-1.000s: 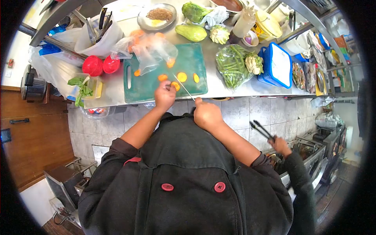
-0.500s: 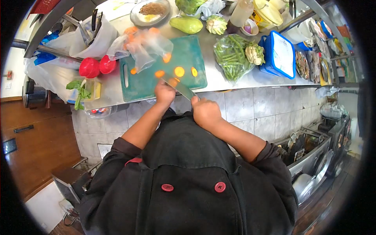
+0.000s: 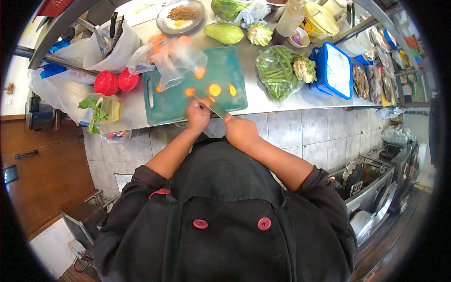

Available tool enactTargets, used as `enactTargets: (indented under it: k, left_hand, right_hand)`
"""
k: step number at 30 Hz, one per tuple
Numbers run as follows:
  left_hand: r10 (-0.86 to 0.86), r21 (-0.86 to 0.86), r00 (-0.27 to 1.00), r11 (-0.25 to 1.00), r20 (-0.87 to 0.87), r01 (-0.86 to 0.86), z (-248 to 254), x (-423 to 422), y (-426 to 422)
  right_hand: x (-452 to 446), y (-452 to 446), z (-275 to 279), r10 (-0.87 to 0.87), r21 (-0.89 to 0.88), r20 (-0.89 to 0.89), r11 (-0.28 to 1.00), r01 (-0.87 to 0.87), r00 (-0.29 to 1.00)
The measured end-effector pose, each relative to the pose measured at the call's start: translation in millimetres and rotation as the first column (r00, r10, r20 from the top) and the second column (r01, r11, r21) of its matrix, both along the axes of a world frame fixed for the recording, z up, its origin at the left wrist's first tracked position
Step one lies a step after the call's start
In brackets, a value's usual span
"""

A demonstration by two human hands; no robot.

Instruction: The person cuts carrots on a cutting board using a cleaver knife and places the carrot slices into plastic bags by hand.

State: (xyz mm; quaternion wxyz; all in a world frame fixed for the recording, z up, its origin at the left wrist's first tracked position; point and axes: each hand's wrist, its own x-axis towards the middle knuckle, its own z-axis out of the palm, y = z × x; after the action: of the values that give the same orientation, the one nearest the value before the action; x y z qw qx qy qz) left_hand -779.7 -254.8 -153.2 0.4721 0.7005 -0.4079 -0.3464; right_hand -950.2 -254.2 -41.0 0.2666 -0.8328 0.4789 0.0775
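My right hand point(image 3: 241, 131) is wrapped round the handle of a kitchen knife point(image 3: 217, 109), whose blade points up and left over the near edge of a green cutting board point(image 3: 221, 61). Close beside the blade, my left hand point(image 3: 198, 117) has its fingers curled at a piece of carrot point(image 3: 206, 100), partly hidden by the knife and fingers. Round orange carrot slices point(image 3: 214, 90) lie apart on the board. A clear plastic bag with carrots point(image 3: 171, 56) rests on the board's far left part.
Right of the board are a bag of green beans point(image 3: 278, 70), a cauliflower-like head point(image 3: 305, 69) and a blue-rimmed container point(image 3: 333, 70). Red cups point(image 3: 107, 82) and a tub with leafy greens point(image 3: 96, 113) stand left. Behind are a pale green squash point(image 3: 223, 34) and a metal plate point(image 3: 180, 16).
Both hands and the knife have shifted slightly; the right hand sits a little farther left and nearer the left hand. The carrot slices lie nearly as before.
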Motion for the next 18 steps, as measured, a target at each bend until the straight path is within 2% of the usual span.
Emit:
enactTargets:
  k: [2, 3, 4, 5, 6, 8, 12, 14, 15, 16, 17, 18]
  left_hand:
    - [-0.036, 0.036, 0.989, 0.999, 0.146, 0.031, -1, 3, 1]
    - [-0.033, 0.034, 0.988, 0.999, 0.148, 0.029, -1, 6, 3]
    - [-0.022, 0.083, 0.992, 0.996, -0.121, 0.033, 3, 8, 5]
    - [0.002, 0.128, 0.925, 0.991, -0.381, 0.05, 7, 11, 6]
    - [0.003, 0.122, 0.924, 0.991, -0.382, 0.047, 11, 18, 5]
    - [-0.062, 0.118, 0.813, 0.98, -0.579, 0.159, 17, 39, 11]
    - [-0.05, 0.124, 0.782, 0.979, -0.621, 0.161, 17, 63, 16]
    - [-0.1, 0.186, 0.941, 0.968, -0.325, 0.167, 19, 73, 16]
    - [-0.101, 0.185, 0.941, 0.968, -0.324, 0.168, 21, 79, 17]
    - [-0.181, 0.23, 0.982, 0.959, 0.059, 0.163, 32, 84, 18]
    - [-0.249, 0.271, 0.868, 0.952, 0.43, 0.139, 40, 87, 20]
    - [-0.247, 0.27, 0.868, 0.953, 0.431, 0.137, 40, 89, 18]
  right_hand:
    - [7, -7, -2, -0.007, 0.0, -0.008, 1.0, 0.007, 1.0]
    - [7, -10, -1, -0.026, 0.022, 0.018, 0.999, 0.026, 1.0]
    - [4, -15, 1, -0.046, 0.042, 0.04, 0.998, 0.045, 0.998]
    - [-1, -20, 1, -0.043, 0.037, 0.038, 0.998, 0.042, 0.998]
    - [-10, -25, 1, -0.094, 0.042, 0.063, 0.995, 0.091, 0.994]
    - [-23, -27, 10, -0.165, 0.04, 0.101, 0.986, 0.162, 0.981]
    - [-29, -18, 24, -0.21, 0.066, 0.046, 0.976, 0.207, 0.977]
    - [-27, -11, 27, -0.154, 0.025, 0.077, 0.988, 0.152, 0.985]
    - [-25, -10, 26, -0.154, 0.023, 0.077, 0.988, 0.153, 0.985]
    - [-22, -9, 23, -0.124, 0.006, 0.089, 0.992, 0.124, 0.988]
    - [-18, -8, 22, -0.093, -0.011, 0.1, 0.995, 0.095, 0.991]
    - [-14, -7, 23, -0.091, -0.012, 0.102, 0.996, 0.093, 0.991]
